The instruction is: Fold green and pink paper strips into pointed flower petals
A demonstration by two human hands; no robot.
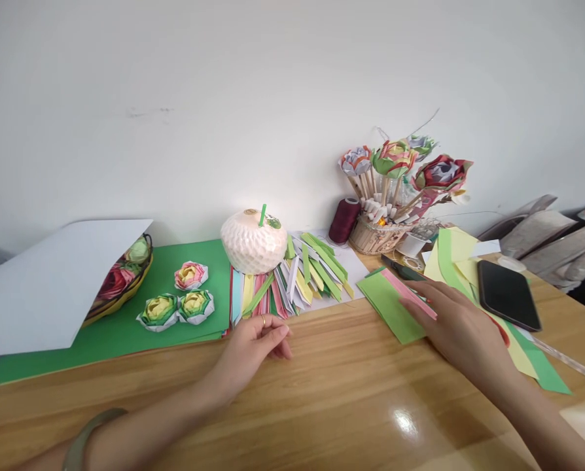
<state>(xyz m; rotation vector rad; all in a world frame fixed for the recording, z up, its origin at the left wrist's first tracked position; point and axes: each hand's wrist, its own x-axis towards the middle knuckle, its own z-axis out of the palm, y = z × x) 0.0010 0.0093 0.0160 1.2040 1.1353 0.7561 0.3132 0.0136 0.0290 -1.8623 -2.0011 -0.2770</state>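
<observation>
Pink strip (395,286): laid over the light green paper (393,315), at the right of the bench (322,392); its near end is reached by the right hand.
Right hand (462,324): fingers and thumb brought to the pink strip; whether it is pinched or only touched cannot be told.
Left hand (253,343): loosely closed, with the fingers curled in, just in front of the cut strips (317,265); a ring is worn on one finger.
Cut strips: heaped in green, yellow and white, partly over a pale sheet.
White pot (254,243): stood behind the left hand, its surface textured, a green strip raised at its top.
Maroon spool (344,221): leaned beside the woven basket (375,237), in which stemmed paper flowers (395,158) are held.
Phone (508,294): laid face up, right of the right hand, partly over yellow and green paper.
Folded rosettes (191,275): three, set on the large green sheet (175,252) at the left.
White sheet (57,288): spread partly over a dark-rimmed basket (148,261) of paper flowers.
</observation>
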